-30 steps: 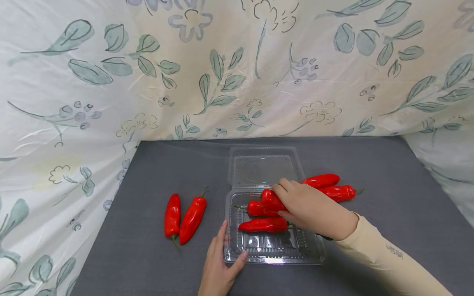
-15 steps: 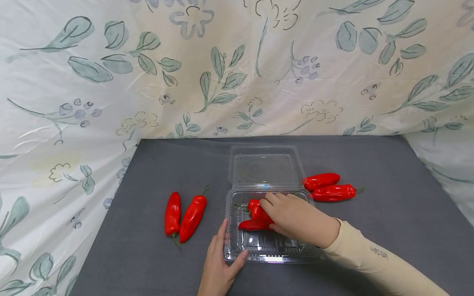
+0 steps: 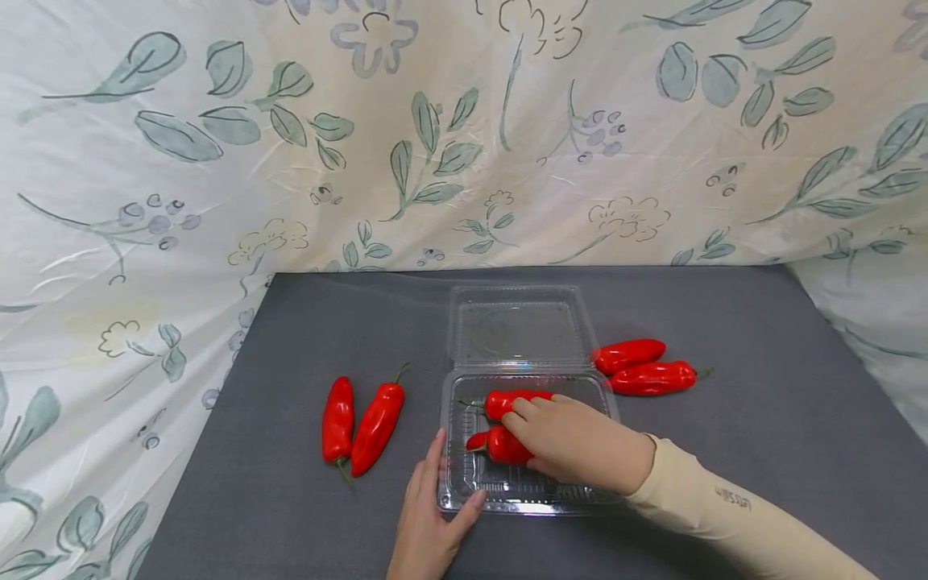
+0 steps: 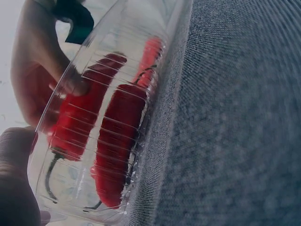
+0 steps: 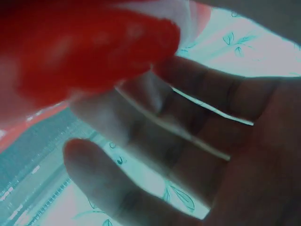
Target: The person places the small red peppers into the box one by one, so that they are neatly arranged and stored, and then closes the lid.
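In the head view, the clear plastic container lies with its lid folded back. My right hand curls over a red pepper inside it, which lies on or against another whose tip shows. A further red pepper lies behind these. My left hand rests at the container's left front corner, fingers straight along the side, thumb at the front rim. Through the clear wall in the left wrist view, the right hand touches a pepper. A pepper meets the fingers in the right wrist view.
Two red peppers lie on the grey cloth to the left of the container. Two more lie at its right, by the hinge. A flowered curtain hangs behind.
The right hand has moved left and toward the front with its pepper, which now lies lower over the front pepper. The rear pepper shows more fully. The left hand has stayed at the container's corner.
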Motion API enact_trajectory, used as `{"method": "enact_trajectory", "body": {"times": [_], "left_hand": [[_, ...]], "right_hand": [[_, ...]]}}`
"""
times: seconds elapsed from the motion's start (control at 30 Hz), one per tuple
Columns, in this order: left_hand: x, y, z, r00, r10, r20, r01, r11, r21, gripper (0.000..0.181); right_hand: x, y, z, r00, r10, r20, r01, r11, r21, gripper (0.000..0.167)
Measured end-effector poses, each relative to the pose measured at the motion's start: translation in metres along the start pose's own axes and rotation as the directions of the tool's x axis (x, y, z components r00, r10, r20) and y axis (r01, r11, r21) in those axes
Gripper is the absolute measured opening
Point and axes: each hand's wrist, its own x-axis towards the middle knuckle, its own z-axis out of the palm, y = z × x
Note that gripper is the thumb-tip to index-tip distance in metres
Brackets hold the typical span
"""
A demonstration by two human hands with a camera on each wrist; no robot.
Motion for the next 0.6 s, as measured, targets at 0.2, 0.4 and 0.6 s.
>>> {"method": "enact_trajectory", "body": {"times": [0.2,0.4,0.6], "left_hand": [[-0.0007,-0.001,-0.0005,1.0,0.018,-0.012,-0.018,1.0,0.006,0.086],[-0.0003,0.0002,-0.0011,1.0,-0.011,0.007,0.011,1.0,0.012,0.087],[0.0003,0.0015,-0.0021,1.0,-0.002,0.006,0.002,1.0,0.014,0.087]], "right_hand": [[0.0016,0.0006,0.0038,0.993,0.009,0.115,-0.02,0.995,0.094,0.05],[0.0042,-0.0022,0.0093,0.985,-0.019,0.17,-0.004,0.991,0.133,0.052],[0.0041,-0.0056,0.0093,0.986,-0.023,0.163,0.005,0.994,0.112,0.054]]}}
